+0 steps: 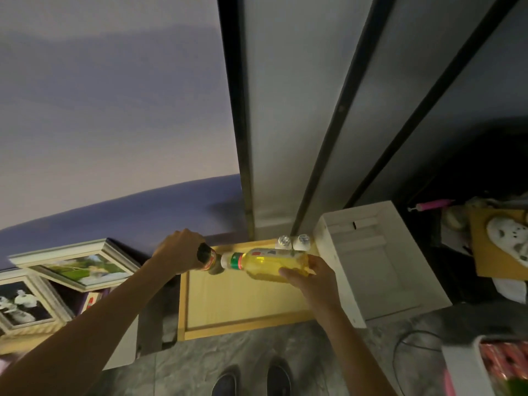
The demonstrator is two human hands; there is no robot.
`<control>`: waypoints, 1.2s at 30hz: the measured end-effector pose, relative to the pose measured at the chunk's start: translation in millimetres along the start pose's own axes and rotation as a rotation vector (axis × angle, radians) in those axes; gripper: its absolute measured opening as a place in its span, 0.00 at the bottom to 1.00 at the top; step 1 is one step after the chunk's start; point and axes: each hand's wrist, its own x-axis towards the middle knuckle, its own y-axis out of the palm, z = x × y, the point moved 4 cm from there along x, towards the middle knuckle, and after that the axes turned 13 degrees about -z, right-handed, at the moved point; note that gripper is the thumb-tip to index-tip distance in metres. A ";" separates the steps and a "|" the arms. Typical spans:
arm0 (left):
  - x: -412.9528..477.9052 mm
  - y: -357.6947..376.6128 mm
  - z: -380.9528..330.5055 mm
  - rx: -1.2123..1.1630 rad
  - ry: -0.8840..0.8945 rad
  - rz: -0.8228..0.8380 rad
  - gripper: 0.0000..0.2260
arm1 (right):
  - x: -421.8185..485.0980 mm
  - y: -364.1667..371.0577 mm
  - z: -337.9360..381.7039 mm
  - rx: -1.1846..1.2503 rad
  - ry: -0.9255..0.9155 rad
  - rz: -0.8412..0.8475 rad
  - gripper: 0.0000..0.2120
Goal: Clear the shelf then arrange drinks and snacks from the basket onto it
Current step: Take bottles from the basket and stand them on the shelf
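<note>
Now two hands (178, 250) (310, 274); two held bottles (207, 257) (271, 262); two shelved (293, 242).

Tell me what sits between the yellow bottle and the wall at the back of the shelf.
Head view: two clear bottles with round caps stand between the yellow bottle and the wall.

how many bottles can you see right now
4. A dark bottle in the left hand, a yellow bottle in the right hand, and two clear bottles at the shelf's back edge. Others may be hidden.
</note>
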 end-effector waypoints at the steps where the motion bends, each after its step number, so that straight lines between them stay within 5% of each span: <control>1: 2.1 -0.1 0.1 0.001 0.001 -0.006 0.15 | -2.4 5.8 -9.5 0.190 0.126 0.013 0.23; 4: 6.1 -0.7 1.6 -0.009 0.005 -0.018 0.17 | -21.4 30.4 -32.6 0.766 0.521 0.159 0.24; 7: 7.7 -2.1 3.7 -0.045 0.012 -0.003 0.19 | -36.7 52.4 -49.2 0.958 0.604 0.380 0.32; 11: 8.8 -6.0 6.4 -0.035 0.005 -0.016 0.23 | -41.6 81.2 -44.2 0.683 0.316 0.592 0.39; 17: 7.6 -13.8 -0.2 -0.009 0.053 -0.038 0.22 | -2.2 117.3 -46.0 0.087 -0.170 0.370 0.21; 24: 12.5 -22.4 -17.2 0.015 0.129 -0.041 0.20 | 51.4 175.8 -92.7 -0.152 -0.329 0.180 0.30; 36: 19.2 -33.1 -47.1 0.083 0.200 -0.092 0.20 | 98.9 182.9 -100.9 -0.252 -0.473 0.266 0.26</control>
